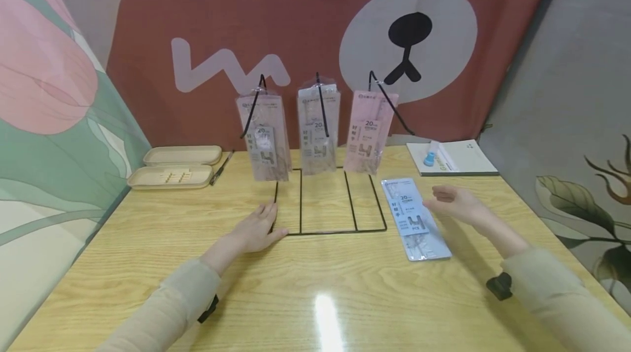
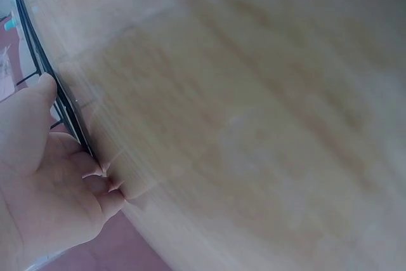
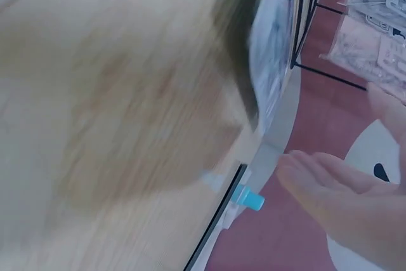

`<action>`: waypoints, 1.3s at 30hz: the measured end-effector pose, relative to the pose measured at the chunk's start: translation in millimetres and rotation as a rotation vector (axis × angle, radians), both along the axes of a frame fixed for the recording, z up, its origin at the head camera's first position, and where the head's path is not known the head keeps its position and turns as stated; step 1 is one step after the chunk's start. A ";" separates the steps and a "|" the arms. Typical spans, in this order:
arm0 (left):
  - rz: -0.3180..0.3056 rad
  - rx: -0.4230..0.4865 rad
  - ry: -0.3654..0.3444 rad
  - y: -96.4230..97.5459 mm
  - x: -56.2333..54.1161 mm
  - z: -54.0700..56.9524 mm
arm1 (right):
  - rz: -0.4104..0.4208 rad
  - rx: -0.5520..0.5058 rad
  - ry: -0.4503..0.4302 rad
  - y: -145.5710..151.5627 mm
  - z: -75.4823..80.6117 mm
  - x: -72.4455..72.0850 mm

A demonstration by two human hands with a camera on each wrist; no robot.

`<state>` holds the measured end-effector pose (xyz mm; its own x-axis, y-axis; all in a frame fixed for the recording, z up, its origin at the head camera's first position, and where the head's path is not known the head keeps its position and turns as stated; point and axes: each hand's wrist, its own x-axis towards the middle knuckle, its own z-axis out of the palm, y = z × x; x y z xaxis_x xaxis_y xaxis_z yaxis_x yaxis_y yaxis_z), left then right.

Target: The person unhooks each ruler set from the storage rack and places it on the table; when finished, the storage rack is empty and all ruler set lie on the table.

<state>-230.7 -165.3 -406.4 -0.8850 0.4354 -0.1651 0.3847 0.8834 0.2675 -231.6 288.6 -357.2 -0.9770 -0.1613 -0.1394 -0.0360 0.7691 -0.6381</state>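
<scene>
A black wire rack [image 1: 327,232] stands on the wooden table. Three packets hang from its hooks: a pink packet [image 1: 262,138] at left, a greyish one [image 1: 319,133] in the middle and another pink one [image 1: 371,133] at right. My left hand [image 1: 255,230] rests at the left side of the rack's base, its thumb against the wire [image 2: 75,122] in the left wrist view. To the right of the rack lies a light blue packet [image 1: 416,220], flat on the table. Just beside its right edge hovers my right hand [image 1: 458,204], fingers loosely extended, holding nothing.
An open beige case [image 1: 170,176] with small sticks inside sits at the back left, a dark pen [image 1: 222,168] next to it. At the back right is a white notebook [image 1: 468,157], with a blue-capped tube [image 1: 430,157] on top. A patterned cloth [image 1: 212,7] hangs behind.
</scene>
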 end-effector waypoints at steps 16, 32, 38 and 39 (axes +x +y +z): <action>-0.012 0.023 0.010 0.0 5.2 3.3 | 0.081 -0.313 0.128 -54.5 -7.0 -60.6; -0.012 0.025 0.013 0.4 4.1 2.3 | -0.036 -0.481 0.114 -102.6 -4.1 -92.0; -0.009 0.018 0.009 0.3 3.9 2.6 | -0.013 -0.446 0.154 -98.9 -6.0 -86.7; -0.009 0.016 0.011 0.0 3.7 2.5 | 0.001 -0.439 0.156 -97.3 -5.5 -83.7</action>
